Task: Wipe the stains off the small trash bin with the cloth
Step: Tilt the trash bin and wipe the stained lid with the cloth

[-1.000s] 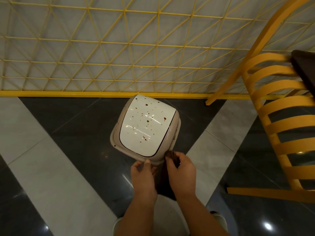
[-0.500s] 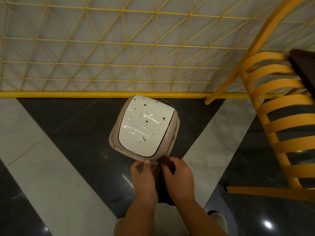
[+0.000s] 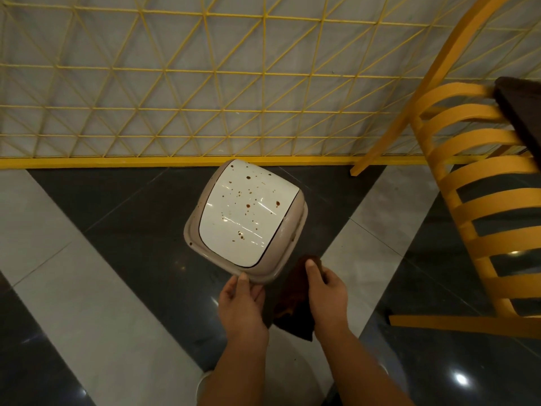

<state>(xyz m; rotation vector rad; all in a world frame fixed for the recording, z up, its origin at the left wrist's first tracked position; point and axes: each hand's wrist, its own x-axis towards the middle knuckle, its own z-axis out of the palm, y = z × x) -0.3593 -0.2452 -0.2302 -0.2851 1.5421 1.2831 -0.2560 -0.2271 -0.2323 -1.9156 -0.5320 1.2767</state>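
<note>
The small trash bin (image 3: pixel 288 253), beige with a white swing lid (image 3: pixel 243 218), stands on the floor below me. Brown stain spots speckle the lid. My left hand (image 3: pixel 243 303) grips the bin's near rim, thumb on top. My right hand (image 3: pixel 325 291) holds a dark brown cloth (image 3: pixel 292 306) just off the bin's near right corner; the cloth hangs down between my two hands and does not touch the lid.
A yellow slatted chair (image 3: pixel 474 200) stands close on the right, with a dark table edge (image 3: pixel 521 106) beyond it. A yellow wire lattice fence (image 3: pixel 205 83) with a yellow base bar runs behind the bin. The floor is glossy black and grey tile.
My right hand has moved to the right with the cloth, away from my left hand. My left hand stays on the bin's near rim.
</note>
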